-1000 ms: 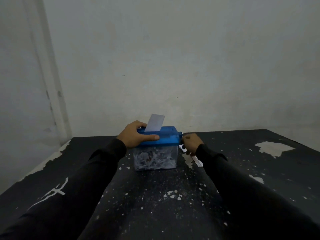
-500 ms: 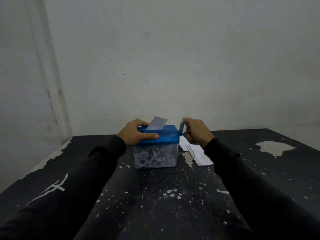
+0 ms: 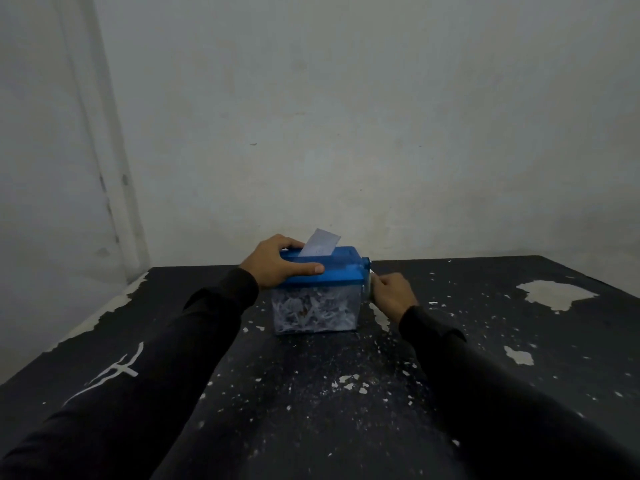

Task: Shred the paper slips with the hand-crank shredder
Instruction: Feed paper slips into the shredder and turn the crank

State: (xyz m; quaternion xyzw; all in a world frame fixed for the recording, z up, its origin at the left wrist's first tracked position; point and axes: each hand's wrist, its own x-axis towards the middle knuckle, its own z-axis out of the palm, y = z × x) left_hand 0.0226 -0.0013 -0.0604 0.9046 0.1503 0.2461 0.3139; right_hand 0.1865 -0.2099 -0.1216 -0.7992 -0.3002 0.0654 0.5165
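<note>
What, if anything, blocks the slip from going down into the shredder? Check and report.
Nothing visible does. The paper slip already stands tilted in the slot of the blue lid. The left hand grips the lid beside it, and the right hand holds the crank at the side.

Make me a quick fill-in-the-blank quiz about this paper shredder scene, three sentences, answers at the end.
1. The left hand holds down the shredder's ____ lid.
2. A white paper slip sticks up out of the slot in the ____ of the shredder.
3. The right hand grips the crank on the shredder's ____ side.

Missing words: blue; top; right
</note>
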